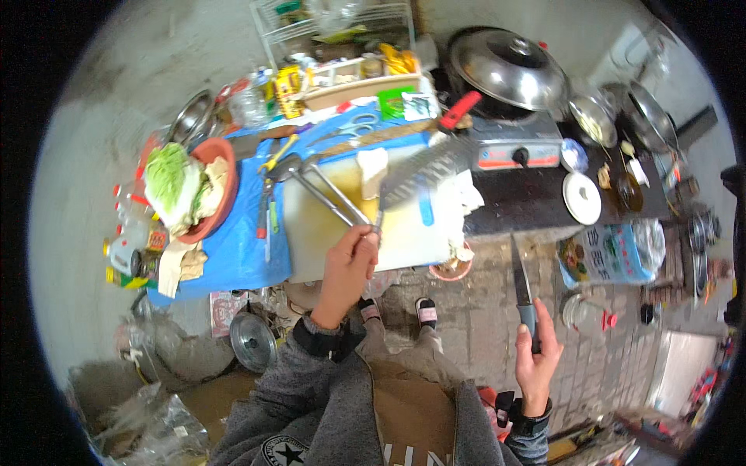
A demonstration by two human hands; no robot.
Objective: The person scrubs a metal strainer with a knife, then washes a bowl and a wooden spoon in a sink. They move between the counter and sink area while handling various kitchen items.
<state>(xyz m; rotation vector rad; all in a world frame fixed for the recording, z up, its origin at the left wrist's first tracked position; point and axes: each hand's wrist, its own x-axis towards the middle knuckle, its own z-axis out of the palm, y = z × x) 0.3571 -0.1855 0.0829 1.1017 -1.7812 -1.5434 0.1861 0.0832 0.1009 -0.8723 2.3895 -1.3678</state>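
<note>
My left hand [349, 265] grips the joined end of metal tongs [332, 195] above the white cutting board [315, 250]. The tongs' arms spread away toward the back left. A perforated metal grater [428, 169] with a red handle [460, 110] appears blurred beside them. Whether my left fingers also touch the grater, I cannot tell. To the right, over the brick floor, my right hand [536, 355] holds a knife [523, 279] by its grey handle, blade pointing away from me. A white cloth or paper [373, 169] and a blue strip [426, 204] show on the board.
An orange bowl [224, 198] of cabbage stands left. Scissors [352, 128], a cleaver [245, 144] and several tools rest on blue sheeting [215, 262]. A gas stove [516, 145] carries a lidded wok [510, 70]. A glass jar [583, 314] and a printed bag [603, 256] are on the floor.
</note>
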